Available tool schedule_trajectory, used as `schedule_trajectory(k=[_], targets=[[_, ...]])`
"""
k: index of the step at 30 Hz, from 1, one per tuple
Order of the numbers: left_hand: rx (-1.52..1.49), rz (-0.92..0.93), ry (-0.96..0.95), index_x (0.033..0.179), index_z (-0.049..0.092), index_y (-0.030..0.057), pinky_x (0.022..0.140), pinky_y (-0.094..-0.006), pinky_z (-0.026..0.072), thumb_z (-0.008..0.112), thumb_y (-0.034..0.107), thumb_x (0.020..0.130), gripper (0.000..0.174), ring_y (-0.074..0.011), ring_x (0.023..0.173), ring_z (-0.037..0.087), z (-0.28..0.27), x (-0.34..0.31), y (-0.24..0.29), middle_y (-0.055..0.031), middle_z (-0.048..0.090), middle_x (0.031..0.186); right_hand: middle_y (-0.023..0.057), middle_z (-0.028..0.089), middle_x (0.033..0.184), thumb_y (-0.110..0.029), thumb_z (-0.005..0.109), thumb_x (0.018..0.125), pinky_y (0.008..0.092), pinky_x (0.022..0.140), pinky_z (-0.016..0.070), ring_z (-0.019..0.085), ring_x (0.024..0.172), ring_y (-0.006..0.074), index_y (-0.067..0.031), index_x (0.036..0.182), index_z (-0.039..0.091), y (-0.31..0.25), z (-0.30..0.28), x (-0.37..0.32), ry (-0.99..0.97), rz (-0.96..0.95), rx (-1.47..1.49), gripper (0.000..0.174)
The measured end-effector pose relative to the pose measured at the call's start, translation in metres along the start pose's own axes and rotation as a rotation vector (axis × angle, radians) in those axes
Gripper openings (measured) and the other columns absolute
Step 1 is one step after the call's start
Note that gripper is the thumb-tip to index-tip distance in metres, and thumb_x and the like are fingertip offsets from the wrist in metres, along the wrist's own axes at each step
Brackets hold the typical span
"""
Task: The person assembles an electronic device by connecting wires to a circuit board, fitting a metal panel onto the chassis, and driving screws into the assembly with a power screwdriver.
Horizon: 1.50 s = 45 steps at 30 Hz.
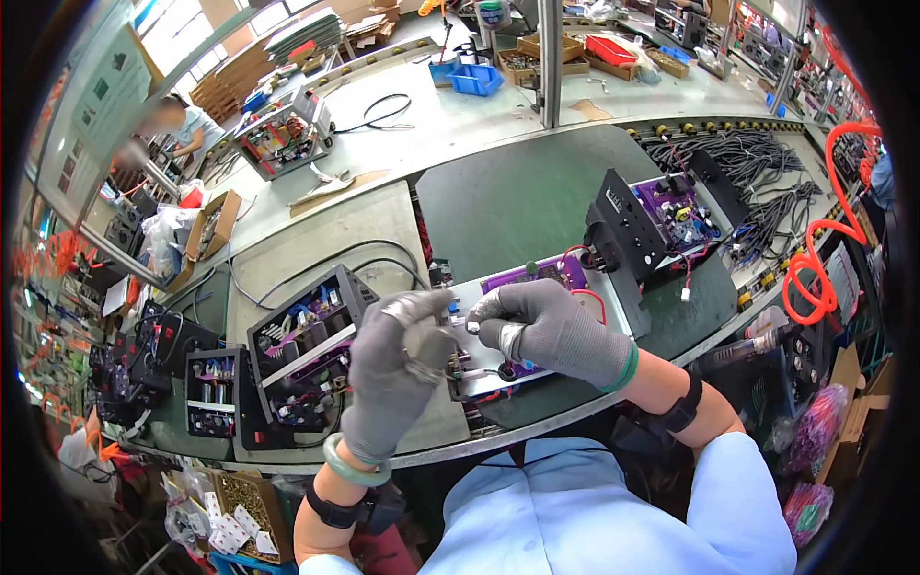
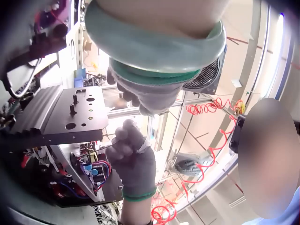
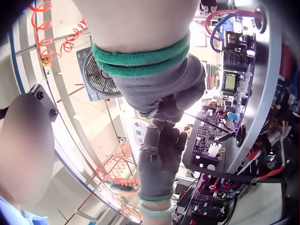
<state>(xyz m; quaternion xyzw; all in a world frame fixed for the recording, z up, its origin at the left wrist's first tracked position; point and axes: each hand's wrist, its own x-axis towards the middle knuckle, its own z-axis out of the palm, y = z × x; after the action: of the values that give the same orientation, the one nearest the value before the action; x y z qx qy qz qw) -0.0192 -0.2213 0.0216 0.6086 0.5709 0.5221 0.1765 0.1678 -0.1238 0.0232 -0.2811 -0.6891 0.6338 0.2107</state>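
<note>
Units with black frames [image 1: 302, 340] sat on the table [image 1: 402, 422], a black cable [image 1: 335, 251] curving behind them. Bent and partly blurred, the left hand's [image 1: 398, 364] fingers nearly met the right's; whether they gripped anything could not be told. Over a chassis [image 1: 613, 287] with a purple board [image 1: 565, 273], the right hand [image 1: 556, 331] pinched a thin dark lead [image 3: 206, 122]; an upright black panel [image 1: 628, 222] stood beyond, right.

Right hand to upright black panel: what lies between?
Head view: part of the purple circuit board, a red wire and bare silver chassis.
</note>
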Motion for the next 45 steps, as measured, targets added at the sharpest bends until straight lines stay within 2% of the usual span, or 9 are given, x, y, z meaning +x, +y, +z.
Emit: schedule_trajectory(k=[2,6,8,9,12,16,19,24,45], targets=[[0.127,0.124,-0.002,0.105,0.073,0.0063,0.082,-0.0376,0.0525,0.078,0.010,0.080,0.026,-0.0282,0.093,0.065,0.003,0.002,0.004,-0.0109,0.070,0.100,-0.0015,0.064,0.080,-0.006,0.065,0.095,0.0216,0.065,0.0463,0.053,0.073,0.0030,0.0042,0.104,0.069,0.000,0.006,0.004,-0.021,-0.018,0.000,0.014],[0.399,0.339,0.071,0.091,0.072,0.0028,0.075,-0.0342,0.0501,0.073,0.004,0.084,0.008,-0.0262,0.084,0.063,0.008,0.003,-0.008,-0.0115,0.067,0.091,0.0140,0.062,0.068,-0.014,0.069,0.088,0.0340,0.060,0.0519,0.064,0.062,0.0181,-0.0008,0.092,0.070,0.014,0.010,0.018,0.044,-0.152,-0.209,0.014],[0.256,0.065,0.057,0.084,0.071,0.0038,0.073,-0.0399,0.0517,0.077,0.009,0.080,0.009,-0.0304,0.080,0.064,0.011,0.000,-0.023,-0.0131,0.068,0.084,0.0142,0.067,0.075,-0.007,0.069,0.086,0.0330,0.061,0.0509,0.066,0.066,0.0223,0.0004,0.095,0.070,0.015,0.011,0.020,0.159,-0.421,-0.645,0.011],[0.176,-0.047,0.084,0.079,0.068,0.0032,0.071,-0.0385,0.0511,0.075,0.011,0.084,0.011,-0.0314,0.075,0.063,0.011,0.000,-0.020,-0.0152,0.067,0.078,0.0193,0.065,0.077,-0.009,0.070,0.082,0.0378,0.062,0.0524,0.067,0.067,0.0328,-0.0010,0.092,0.071,0.009,0.014,0.018,0.191,-0.479,-0.653,0.013],[0.155,-0.008,0.038,0.095,0.070,0.0018,0.074,-0.0354,0.0521,0.070,0.013,0.090,0.012,-0.0262,0.078,0.065,0.006,-0.005,-0.041,-0.0134,0.068,0.083,0.0182,0.067,0.076,-0.010,0.067,0.084,0.0382,0.063,0.0533,0.068,0.068,0.0316,-0.0013,0.088,0.071,0.013,0.011,0.023,0.158,-0.452,-0.732,0.011],[-0.188,-0.312,0.039,0.129,0.060,-0.0008,0.083,-0.0324,0.0529,0.063,0.013,0.094,0.038,-0.0196,0.090,0.065,0.014,-0.016,-0.034,-0.0134,0.068,0.102,0.0162,0.070,0.077,-0.017,0.062,0.082,0.0407,0.075,0.0543,0.070,0.077,0.0316,-0.0075,0.092,0.076,0.014,-0.009,0.046,-0.072,0.104,-0.510,0.020],[-0.376,-0.406,-0.212,0.155,0.025,-0.0073,0.093,-0.0302,0.0508,0.055,0.012,0.092,0.072,-0.0158,0.107,0.060,0.009,-0.027,-0.031,-0.0170,0.058,0.130,0.0137,0.068,0.075,-0.017,0.063,0.084,0.0361,0.072,0.0521,0.065,0.073,0.0231,-0.0031,0.095,0.075,0.009,-0.009,0.057,-0.111,0.198,-0.458,0.021],[-0.386,-0.435,-0.175,0.154,0.029,-0.0083,0.087,-0.0279,0.0525,0.055,0.010,0.090,0.071,-0.0142,0.101,0.061,0.014,-0.027,-0.032,-0.0148,0.061,0.123,0.0034,0.062,0.070,-0.016,0.068,0.088,0.0281,0.064,0.0459,0.056,0.067,0.0113,0.0018,0.092,0.072,0.004,-0.015,0.067,-0.308,0.321,-0.257,0.019],[-0.394,-0.403,-0.097,0.153,0.032,-0.0065,0.068,-0.0237,0.0522,0.051,0.013,0.091,0.068,-0.0089,0.081,0.061,0.023,-0.032,-0.032,-0.0095,0.064,0.110,0.0010,0.061,0.068,-0.013,0.070,0.087,0.0247,0.053,0.0435,0.053,0.057,0.0084,-0.0014,0.093,0.074,0.015,-0.018,0.076,-0.304,0.451,-0.235,0.014]])
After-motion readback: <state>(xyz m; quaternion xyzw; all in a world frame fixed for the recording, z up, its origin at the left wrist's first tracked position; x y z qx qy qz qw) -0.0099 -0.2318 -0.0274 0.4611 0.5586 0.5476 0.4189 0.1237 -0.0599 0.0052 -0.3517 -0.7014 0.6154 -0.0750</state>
